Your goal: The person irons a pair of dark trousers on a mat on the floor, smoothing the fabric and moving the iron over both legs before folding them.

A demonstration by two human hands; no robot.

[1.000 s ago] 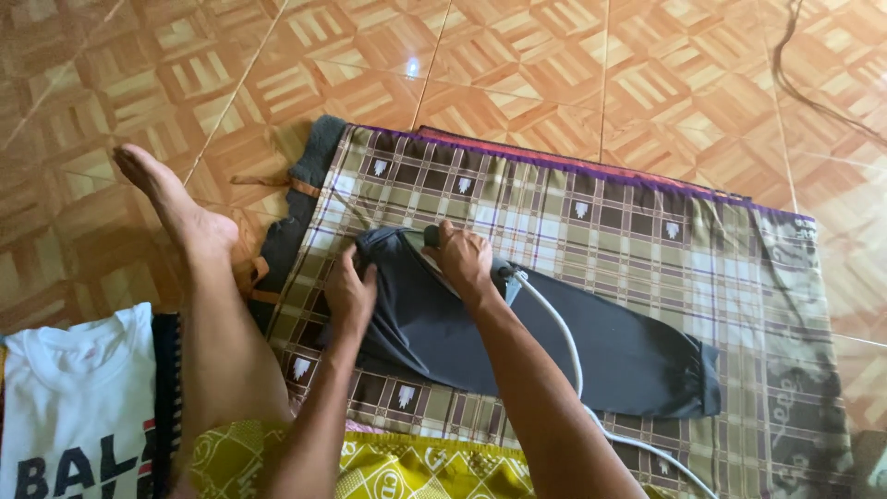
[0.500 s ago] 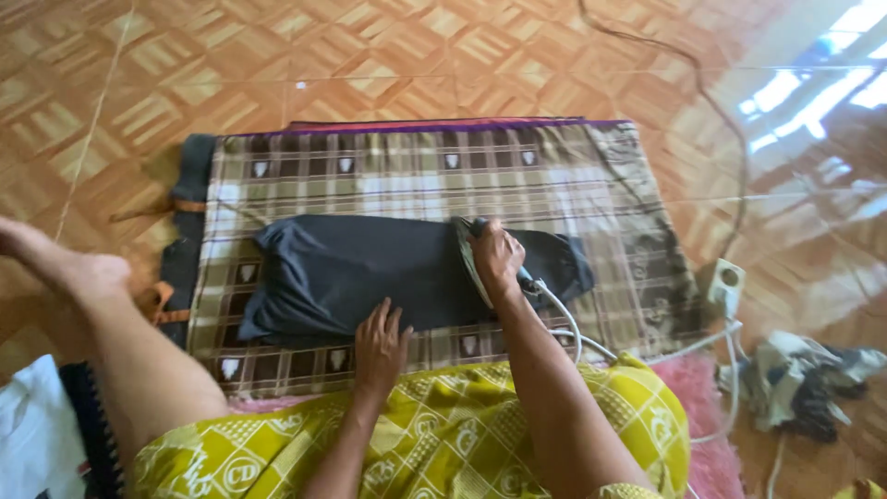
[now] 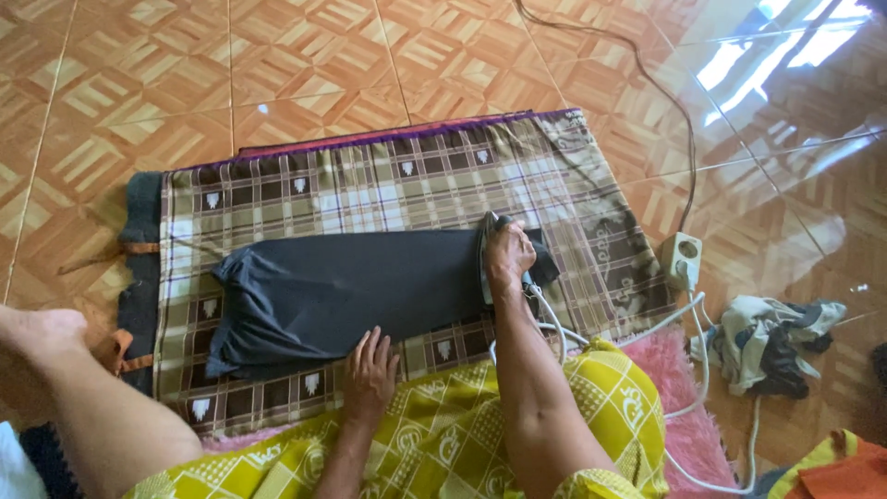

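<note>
Gripping iron right hand, left hand flattening smooth dark garment, plaid cloth

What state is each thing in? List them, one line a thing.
Dark garment: laid flat on the plaid cloth.
Iron: on the garment's right end, held.
Right hand: closed on the iron.
Left hand: flat, pressing the garment's near edge.
Power strip: white cord plugged in.

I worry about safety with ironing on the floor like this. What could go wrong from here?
The left hand presses flat on the dark garment in line with the iron that the right hand grips; a stroke toward it might burn fingers. The white cord loops beside the right forearm and could snag. The power strip lies on the floor near a clothes pile.
</note>
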